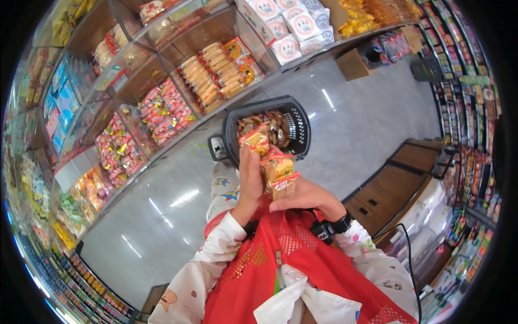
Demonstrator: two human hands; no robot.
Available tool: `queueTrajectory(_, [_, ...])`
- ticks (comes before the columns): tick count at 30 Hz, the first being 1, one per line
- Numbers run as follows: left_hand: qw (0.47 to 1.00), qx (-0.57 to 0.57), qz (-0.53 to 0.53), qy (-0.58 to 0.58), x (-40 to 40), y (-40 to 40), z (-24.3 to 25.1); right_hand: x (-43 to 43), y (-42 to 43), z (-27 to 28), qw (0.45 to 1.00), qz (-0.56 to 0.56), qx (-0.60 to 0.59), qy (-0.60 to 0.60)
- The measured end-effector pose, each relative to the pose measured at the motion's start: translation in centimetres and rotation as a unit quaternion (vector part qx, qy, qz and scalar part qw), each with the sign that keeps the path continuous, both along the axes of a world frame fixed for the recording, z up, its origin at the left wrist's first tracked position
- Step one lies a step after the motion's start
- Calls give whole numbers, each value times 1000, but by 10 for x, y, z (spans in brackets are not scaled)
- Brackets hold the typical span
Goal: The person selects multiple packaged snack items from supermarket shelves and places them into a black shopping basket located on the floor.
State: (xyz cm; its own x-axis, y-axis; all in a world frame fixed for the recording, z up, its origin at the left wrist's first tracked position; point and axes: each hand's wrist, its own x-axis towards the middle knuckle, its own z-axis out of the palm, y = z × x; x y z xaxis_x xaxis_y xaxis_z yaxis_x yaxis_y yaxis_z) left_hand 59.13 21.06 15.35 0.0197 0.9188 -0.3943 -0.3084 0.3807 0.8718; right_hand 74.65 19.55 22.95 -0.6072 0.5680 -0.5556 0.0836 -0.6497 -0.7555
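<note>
My left hand and my right hand are close together in front of my red mesh vest. Between them is a cluster of small clear packets of biscuit-like snacks with red and yellow print. My left fingers press against the upper packet, and my right palm and thumb support the lower ones. Just beyond my hands, a dark grey plastic basket with slotted sides contains many brown wrapped snacks. The packets in my hands partly cover the basket's near side.
Clear-sided shelf bins run along the left and top, with pink-wrapped sweets, packaged biscuit rolls and white boxed packs. A cardboard box sits on the grey tiled floor. To my right stands a brown cart or case.
</note>
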Motion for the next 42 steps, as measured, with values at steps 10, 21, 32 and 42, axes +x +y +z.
queueTrajectory(10, [975, 154, -149, 61, -108, 47, 68, -119, -9, 28, 972, -220, 24, 84])
queueTrajectory(21, [962, 176, -194, 70, -102, 54, 86, -116, -15, 46, 929, -325, 158, 76])
queueTrajectory(32, [987, 79, -121, 64, -72, 78, 64, -98, 33, 35, 958, -266, 65, 79])
queueTrajectory(42, [957, 152, -53, 241, -139, 203, 0, -117, 167, -16, 810, -550, -146, 138])
